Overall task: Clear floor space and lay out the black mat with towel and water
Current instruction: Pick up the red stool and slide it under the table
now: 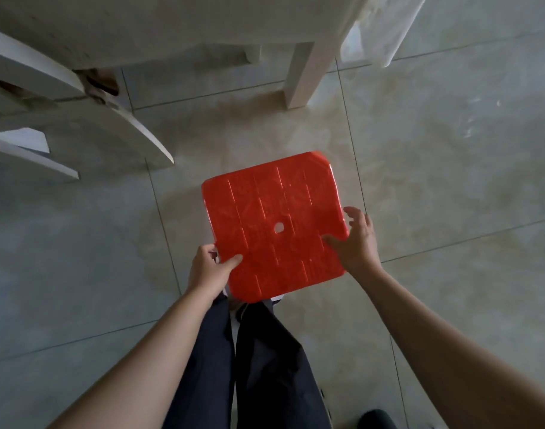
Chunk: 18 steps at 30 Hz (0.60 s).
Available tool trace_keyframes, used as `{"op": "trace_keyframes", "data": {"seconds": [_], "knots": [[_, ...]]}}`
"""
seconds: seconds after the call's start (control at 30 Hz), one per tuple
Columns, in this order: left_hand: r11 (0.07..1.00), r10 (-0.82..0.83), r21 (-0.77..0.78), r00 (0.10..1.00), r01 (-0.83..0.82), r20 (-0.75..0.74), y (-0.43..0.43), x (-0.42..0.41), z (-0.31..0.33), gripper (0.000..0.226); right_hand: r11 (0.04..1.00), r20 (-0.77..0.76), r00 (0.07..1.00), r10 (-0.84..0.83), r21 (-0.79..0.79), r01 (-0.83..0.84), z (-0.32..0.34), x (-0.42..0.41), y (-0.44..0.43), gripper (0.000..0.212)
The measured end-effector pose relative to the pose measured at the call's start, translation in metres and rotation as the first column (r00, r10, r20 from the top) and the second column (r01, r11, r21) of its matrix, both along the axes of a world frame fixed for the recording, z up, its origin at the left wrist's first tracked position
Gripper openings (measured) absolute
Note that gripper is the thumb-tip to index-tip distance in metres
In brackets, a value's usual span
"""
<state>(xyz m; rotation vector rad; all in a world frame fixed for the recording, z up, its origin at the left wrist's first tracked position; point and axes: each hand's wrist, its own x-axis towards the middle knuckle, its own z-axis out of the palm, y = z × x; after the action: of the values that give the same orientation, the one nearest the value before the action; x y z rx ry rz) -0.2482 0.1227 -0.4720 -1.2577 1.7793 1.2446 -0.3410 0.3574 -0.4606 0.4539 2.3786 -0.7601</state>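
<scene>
A red plastic stool, seen from above as a square seat with slots and a small centre hole, is right in front of my legs over the tiled floor. My left hand grips the seat's near-left edge, thumb on top. At the near-right edge is my right hand, thumb on the seat and fingers spread and partly lifted off the rim. The stool's legs are hidden under the seat. No black mat, towel or water is in view.
A white table fills the top of the view, with one leg standing just beyond the stool. A white chair is at the left, its curved backrest jutting toward the middle. A dark object lies at the bottom right.
</scene>
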Motion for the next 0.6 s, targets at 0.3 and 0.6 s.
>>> {"op": "trace_keyframes", "data": {"seconds": [0.3,0.6], "knots": [[0.981,0.115,0.138,0.984,-0.135,0.139,-0.002,-0.006,-0.036,0.063,1.0,0.193,0.981,0.007,-0.024,-0.002,-0.038,-0.009,0.012,0.082],[0.868,0.207,0.38,0.928,-0.321,0.311,-0.01,-0.022,-0.028,0.065,0.987,0.304,0.943,0.138,-0.126,-0.104,-0.044,-0.027,0.02,0.077]]}}
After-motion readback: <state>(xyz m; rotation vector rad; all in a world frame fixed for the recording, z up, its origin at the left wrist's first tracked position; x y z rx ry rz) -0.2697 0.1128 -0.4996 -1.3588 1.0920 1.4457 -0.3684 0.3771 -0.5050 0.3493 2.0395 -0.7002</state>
